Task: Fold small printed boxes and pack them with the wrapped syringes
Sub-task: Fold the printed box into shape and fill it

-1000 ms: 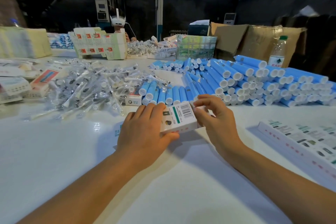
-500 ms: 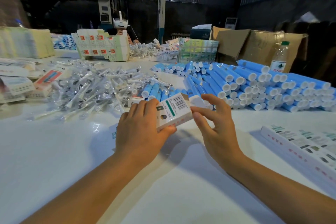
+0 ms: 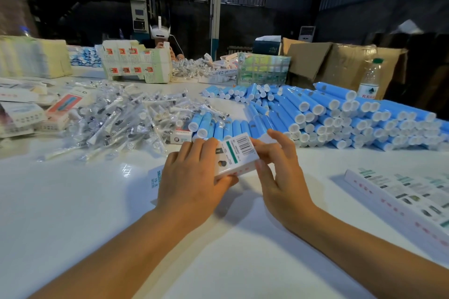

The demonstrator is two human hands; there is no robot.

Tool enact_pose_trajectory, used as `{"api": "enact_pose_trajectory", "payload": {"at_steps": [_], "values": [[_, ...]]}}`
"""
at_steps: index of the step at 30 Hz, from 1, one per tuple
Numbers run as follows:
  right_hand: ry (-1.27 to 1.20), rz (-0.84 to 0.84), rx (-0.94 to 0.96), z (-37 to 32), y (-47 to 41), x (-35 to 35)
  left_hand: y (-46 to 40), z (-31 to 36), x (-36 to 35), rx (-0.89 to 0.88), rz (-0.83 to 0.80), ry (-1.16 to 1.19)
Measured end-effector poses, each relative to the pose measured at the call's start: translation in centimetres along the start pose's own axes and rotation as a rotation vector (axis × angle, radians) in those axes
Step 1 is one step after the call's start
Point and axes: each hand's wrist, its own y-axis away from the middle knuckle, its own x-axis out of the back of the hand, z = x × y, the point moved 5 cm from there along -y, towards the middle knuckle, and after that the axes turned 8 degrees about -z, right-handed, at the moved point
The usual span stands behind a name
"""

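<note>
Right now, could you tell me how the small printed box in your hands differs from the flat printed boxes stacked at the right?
The small printed white box is opened into shape and held off the table; the flat printed boxes lie unfolded in a row on it. Both are white with green markings.

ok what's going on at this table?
A person is packing at a white table. The left hand grips a small printed box with a barcode, and the right hand pinches its right end, apparently working the flap. The box is tilted, off the table. A heap of wrapped syringes lies behind to the left, blue tubes are stacked to the right, and flat boxes wait at the right edge.
</note>
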Motion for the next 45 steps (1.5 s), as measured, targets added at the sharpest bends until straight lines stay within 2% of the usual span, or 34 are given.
{"api": "enact_pose_trajectory", "payload": {"at_steps": [3,6,8,11,13,15,16,18,20,22,24,26,28,31,33,36,45], "values": [[0.009,-0.019,0.001,-0.1,0.0,-0.1,0.1,-0.1,-0.1,0.016,-0.022,0.011],[-0.128,0.071,-0.022,-0.1,-0.6,0.9,-0.1,-0.1,0.2,0.031,0.005,0.049],[-0.445,0.084,-0.211,1.0,-1.0,0.9,-0.3,0.1,0.2,0.023,0.032,0.05],[-1.212,-0.063,-0.468,2.0,-1.5,-1.3,-0.4,0.4,-0.2,0.033,-0.013,-0.006],[-1.342,-0.091,-0.54,2.4,-1.6,-1.9,-0.3,0.3,-0.9,0.02,-0.052,-0.08],[-1.266,-0.037,-0.549,2.5,-1.7,-1.7,-0.3,0.5,-1.3,-0.018,-0.042,-0.143],[-1.141,0.001,-0.53,2.6,-1.6,-1.5,-0.3,0.7,-1.5,-0.039,-0.041,-0.174],[-0.696,0.034,-0.457,2.3,-1.3,-1.1,-0.2,1.3,-2.0,-0.072,-0.05,-0.235],[-0.269,-0.02,-0.356,1.5,-1.0,-1.2,0.0,1.9,-2.5,-0.093,-0.064,-0.3],[-0.1,-0.043,-0.304,1.3,-0.8,-1.6,0.0,2.0,-2.8,-0.096,-0.082,-0.329],[-0.04,-0.037,-0.259,1.0,-0.7,-1.9,-0.1,1.9,-2.8,-0.075,-0.117,-0.351],[-0.051,-0.054,-0.235,0.7,-0.5,-2.1,0.0,1.8,-2.8,-0.064,-0.154,-0.377],[-0.208,-0.074,-0.273,0.8,-0.3,-2.0,0.0,1.8,-2.4,-0.058,-0.171,-0.361],[-0.803,-0.085,-0.429,1.8,-0.8,-1.5,0.0,1.6,-1.0,-0.049,-0.147,-0.292],[-1.021,-0.111,-0.445,1.9,-1.2,-1.0,0.1,1.6,-0.4,-0.097,-0.055,-0.225],[-1.057,-0.138,-0.392,1.6,-1.2,-0.6,0.3,1.5,-0.3,-0.127,-0.003,-0.187],[-0.924,-0.115,-0.335,1.0,-0.8,-0.6,0.4,1.3,0.0,-0.176,0.073,-0.157]]}}
